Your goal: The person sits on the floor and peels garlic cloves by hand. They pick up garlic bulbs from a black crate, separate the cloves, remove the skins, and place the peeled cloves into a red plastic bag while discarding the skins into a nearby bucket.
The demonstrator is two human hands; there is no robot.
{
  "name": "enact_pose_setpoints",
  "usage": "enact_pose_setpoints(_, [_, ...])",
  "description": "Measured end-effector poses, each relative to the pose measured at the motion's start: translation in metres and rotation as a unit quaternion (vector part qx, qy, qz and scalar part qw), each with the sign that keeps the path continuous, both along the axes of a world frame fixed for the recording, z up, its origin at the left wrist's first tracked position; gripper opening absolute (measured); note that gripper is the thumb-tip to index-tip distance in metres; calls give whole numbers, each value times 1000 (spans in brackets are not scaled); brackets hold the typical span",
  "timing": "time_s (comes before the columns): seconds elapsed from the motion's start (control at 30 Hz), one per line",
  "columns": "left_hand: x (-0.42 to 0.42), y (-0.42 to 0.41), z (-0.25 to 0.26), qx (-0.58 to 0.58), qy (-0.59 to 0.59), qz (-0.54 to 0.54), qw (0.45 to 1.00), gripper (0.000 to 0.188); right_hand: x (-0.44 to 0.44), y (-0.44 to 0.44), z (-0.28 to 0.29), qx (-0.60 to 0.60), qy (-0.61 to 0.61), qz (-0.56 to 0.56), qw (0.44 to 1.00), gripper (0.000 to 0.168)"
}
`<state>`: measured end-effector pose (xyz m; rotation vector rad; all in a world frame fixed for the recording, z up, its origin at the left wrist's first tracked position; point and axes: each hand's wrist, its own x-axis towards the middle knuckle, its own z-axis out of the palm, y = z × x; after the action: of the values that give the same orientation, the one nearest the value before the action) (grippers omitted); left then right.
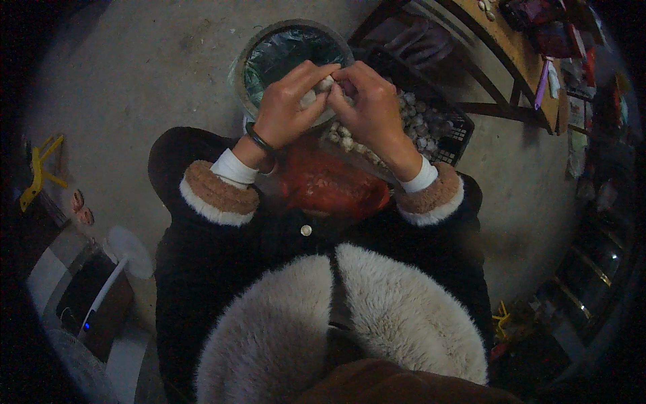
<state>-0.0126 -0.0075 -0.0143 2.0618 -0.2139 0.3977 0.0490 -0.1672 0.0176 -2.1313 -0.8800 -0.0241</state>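
My left hand [288, 105] and my right hand [372, 103] meet at the fingertips around a small whitish piece, apparently a garlic bulb [327, 83]. Another pale piece [308, 99] shows under my left fingers, partly hidden. Both hands are over the near right side of a round bucket [248, 101] lined with a dark green plastic bag [282, 53]. Beyond my right wrist, a black plastic crate [462, 135] holds many greyish-white garlic bulbs [421, 121]. Cleaner, paler bulbs [344, 137] lie between my forearms, partly covered by my right arm.
A red, bag-like thing [328, 184] lies close before my lap. At the upper right stands a wooden table [525, 70] with a purple item [542, 83] at its edge. To the left are a yellow stand [38, 174] and a white round disc [130, 252] on the concrete floor side.
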Motion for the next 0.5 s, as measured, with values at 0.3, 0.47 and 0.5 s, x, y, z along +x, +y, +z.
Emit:
enact_pose_setpoints(0.3, [1,-6,1,-84,0,-6,996,37,-1,2,-8,73,55,-9,996,14])
enact_pose_setpoints(0.47, [1,-7,2,-97,9,-8,995,37,-3,4,-15,90,80,-25,992,13])
enact_pose_setpoints(0.5, [0,-7,2,-98,12,-7,995,37,-3,4,-16,94,81,-29,992,13])
